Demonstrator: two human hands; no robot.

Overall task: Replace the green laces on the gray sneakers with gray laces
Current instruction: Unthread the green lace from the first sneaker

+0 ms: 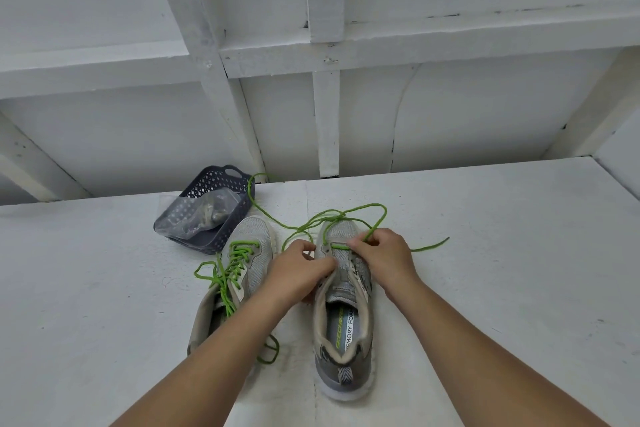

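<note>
White table (485, 270) carries two gray sneakers (344, 315), dark basket (207, 218), loose green lace (346, 215).

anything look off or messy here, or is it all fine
Nothing looks damaged or spilled. The one untidy thing is the green lace of the right sneaker: mostly pulled out, it sprawls in loose loops over the table, one strand trailing up to the basket. The left sneaker is fully laced.

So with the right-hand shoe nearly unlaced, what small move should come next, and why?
Probably pull the green lace out of the last eyelets with the right hand while the left hand steadies the shoe. Only one bar of lace crosses near the toe; the rest lies loose on the table.
</note>
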